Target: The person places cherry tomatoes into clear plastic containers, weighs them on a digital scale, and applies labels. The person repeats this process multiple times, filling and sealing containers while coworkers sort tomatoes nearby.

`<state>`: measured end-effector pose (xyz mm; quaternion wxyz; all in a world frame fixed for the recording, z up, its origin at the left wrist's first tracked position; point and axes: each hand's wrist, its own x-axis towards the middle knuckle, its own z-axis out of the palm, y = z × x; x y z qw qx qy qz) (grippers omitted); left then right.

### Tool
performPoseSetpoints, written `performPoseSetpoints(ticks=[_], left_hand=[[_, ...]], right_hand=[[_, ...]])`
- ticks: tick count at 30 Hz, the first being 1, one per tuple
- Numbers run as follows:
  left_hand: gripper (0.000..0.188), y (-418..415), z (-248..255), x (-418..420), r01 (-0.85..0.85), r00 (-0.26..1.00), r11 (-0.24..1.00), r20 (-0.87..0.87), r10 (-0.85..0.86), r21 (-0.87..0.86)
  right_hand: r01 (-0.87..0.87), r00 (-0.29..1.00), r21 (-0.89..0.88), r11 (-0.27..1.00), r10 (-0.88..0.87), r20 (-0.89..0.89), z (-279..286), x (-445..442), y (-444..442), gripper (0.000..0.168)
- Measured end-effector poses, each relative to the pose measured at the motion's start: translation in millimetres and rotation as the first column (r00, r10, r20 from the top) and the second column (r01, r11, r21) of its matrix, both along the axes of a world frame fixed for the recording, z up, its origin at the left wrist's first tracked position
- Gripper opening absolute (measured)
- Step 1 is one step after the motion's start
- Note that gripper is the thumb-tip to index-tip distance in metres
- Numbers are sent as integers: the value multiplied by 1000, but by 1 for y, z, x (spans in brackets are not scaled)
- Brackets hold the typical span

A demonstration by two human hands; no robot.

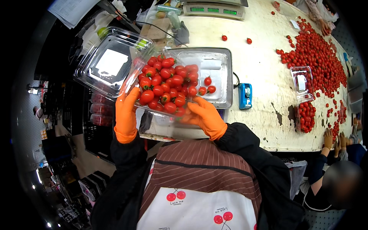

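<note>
A clear plastic clamshell box full of cherry tomatoes (161,83) is tilted in front of me. Its hinged lid (112,61), bearing a white label, hangs open to the left. My left hand (126,115), in an orange glove, grips the box's left side near the hinge. At the front right corner, my right hand (205,116), gloved alike, has its thumb against the box; its fingers are blurred. Behind and right of the box lies a metal tray (231,74) with a clear plastic layer in it. Three loose cherry tomatoes (207,81) show there.
A blue tape dispenser (245,96) stands right of the tray. A digital scale (214,11) is at the back. Heaped cherry tomatoes (319,57) cover the table's right, beside another filled clamshell (306,116). Other people's hands (328,138) work there. Packed boxes (101,109) sit lower left.
</note>
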<state>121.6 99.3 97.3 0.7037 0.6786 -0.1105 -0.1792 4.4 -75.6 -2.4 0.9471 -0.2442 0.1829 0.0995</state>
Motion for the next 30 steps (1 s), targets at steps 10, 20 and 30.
performPoseSetpoints(ticks=[10, 20, 30], left_hand=[[48, 4, 3, -1, -5, 1000, 1000, -28, 5, 7], [50, 5, 6, -4, 14, 1000, 1000, 11, -15, 27], [49, -5, 12, -4, 7, 982, 999, 188, -14, 35]], right_hand=[[4, 995, -1, 1000, -4, 103, 0, -2, -1, 58], [12, 995, -18, 1000, -10, 97, 0, -2, 1, 59], [46, 991, 124, 991, -60, 117, -9, 4, 1, 56]])
